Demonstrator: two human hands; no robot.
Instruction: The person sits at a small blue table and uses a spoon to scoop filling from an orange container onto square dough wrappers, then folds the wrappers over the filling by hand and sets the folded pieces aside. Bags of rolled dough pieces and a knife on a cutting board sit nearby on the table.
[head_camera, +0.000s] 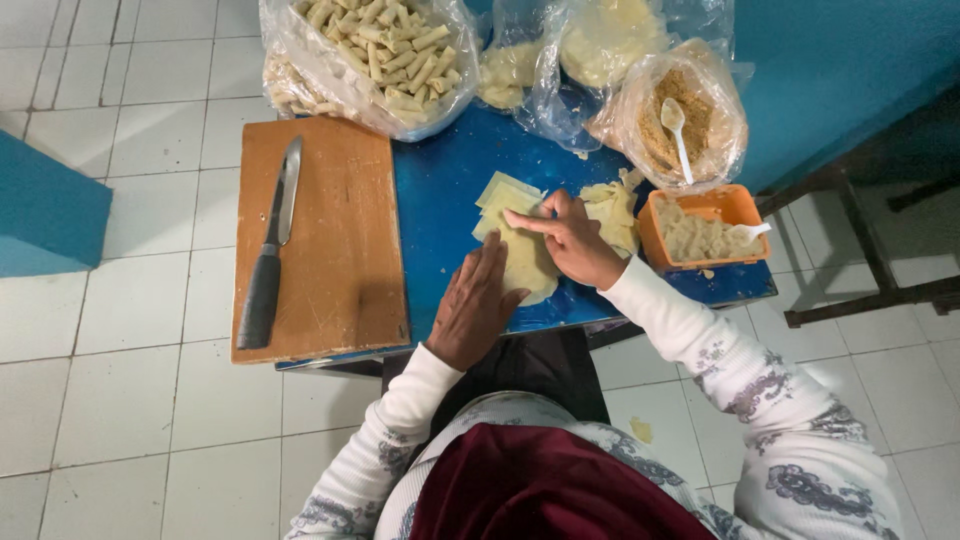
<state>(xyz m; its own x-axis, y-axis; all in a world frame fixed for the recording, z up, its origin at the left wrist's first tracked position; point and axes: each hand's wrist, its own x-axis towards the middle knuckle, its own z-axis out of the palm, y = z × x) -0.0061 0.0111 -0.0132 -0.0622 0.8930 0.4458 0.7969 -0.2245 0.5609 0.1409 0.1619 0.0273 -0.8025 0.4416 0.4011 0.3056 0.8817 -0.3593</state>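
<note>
Wrapper (524, 262), thin and pale, pinned flat under both hands: left hand (473, 310) open, palm down; right hand (572, 238) pressing, fingers extended, gripping nothing. Risk: tearing or creasing from uneven pressure; right sleeve (690, 335) could catch tub (700, 228) just beside it.

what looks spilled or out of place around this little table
A pale scrap of dough lies on the floor tiles beside the person's right sleeve, and small crumbs dot the blue table near the bags. The cutting board overhangs the table's left edge.
</note>
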